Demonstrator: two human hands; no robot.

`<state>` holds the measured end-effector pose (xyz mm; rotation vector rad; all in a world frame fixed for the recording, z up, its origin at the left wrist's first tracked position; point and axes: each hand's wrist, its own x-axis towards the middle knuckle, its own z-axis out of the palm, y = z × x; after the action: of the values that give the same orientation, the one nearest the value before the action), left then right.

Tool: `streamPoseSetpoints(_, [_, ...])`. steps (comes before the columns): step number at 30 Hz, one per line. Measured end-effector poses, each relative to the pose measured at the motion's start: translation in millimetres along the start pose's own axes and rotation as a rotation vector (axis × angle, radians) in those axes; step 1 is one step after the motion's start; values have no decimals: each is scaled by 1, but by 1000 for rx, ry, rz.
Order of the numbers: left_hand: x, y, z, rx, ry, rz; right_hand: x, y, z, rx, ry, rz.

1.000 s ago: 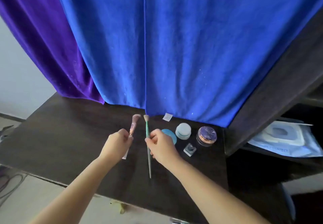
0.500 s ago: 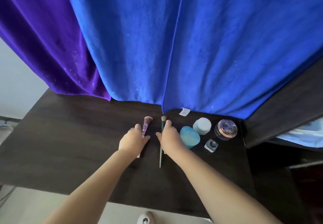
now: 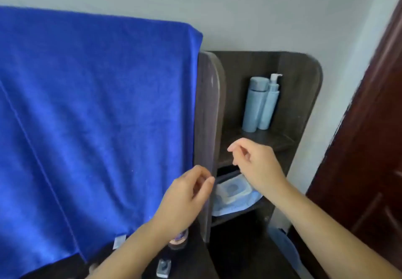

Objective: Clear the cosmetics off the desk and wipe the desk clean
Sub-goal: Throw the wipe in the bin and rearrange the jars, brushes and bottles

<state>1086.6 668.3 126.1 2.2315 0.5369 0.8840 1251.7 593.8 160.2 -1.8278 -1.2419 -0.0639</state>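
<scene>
Dark wood-grain shelving (image 3: 304, 96) at centre right holds two smooth pale-blue bottles (image 3: 260, 104); no label can be read. Both hands, left (image 3: 185, 198) and right (image 3: 254, 161), are raised loosely curled and empty, while a round jar (image 3: 177, 240) and small square bottle (image 3: 163, 268) are seen on the desk (image 3: 195, 263) at lower centre.

Towel (image 3: 97, 115): saturated royal blue, plain, with a small white label (image 3: 119, 241) at its lower edge, at 7 o'clock in the view. Shelf unit (image 3: 304, 96): dark grey-brown wood grain on all panels. Table (image 3: 195, 257): the same dark brown, near black in shadow. Two bottles (image 3: 254, 104) at 1 o'clock: pale powder blue; the rear one carries a white pump head (image 3: 275, 78). Wipes pack (image 3: 235, 193) on the lower shelf: light blue with a white flap. Jar (image 3: 179, 238) at 6 o'clock: pinkish band on its side. Small bottle (image 3: 163, 268): clear with a dark centre. Wall (image 3: 217, 6): plain pale grey. Door (image 3: 374, 148) at 3 o'clock: deep reddish-brown.
</scene>
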Motion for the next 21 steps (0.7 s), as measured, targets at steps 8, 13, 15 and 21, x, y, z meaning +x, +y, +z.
streamPoseSetpoints(8, [174, 55, 126, -141, 229, -224, 126, 131, -56, 13, 157, 179])
streamPoseSetpoints(13, [238, 48, 156, -158, 335, -325, 160, 151, -29, 232, 123, 127])
streamPoseSetpoints(15, [246, 44, 161, -204, 371, -307, 163, 152, -26, 301, 130, 119])
streamPoseSetpoints(21, [230, 45, 151, -239, 402, -294, 151, 149, -37, 313, 92, 75])
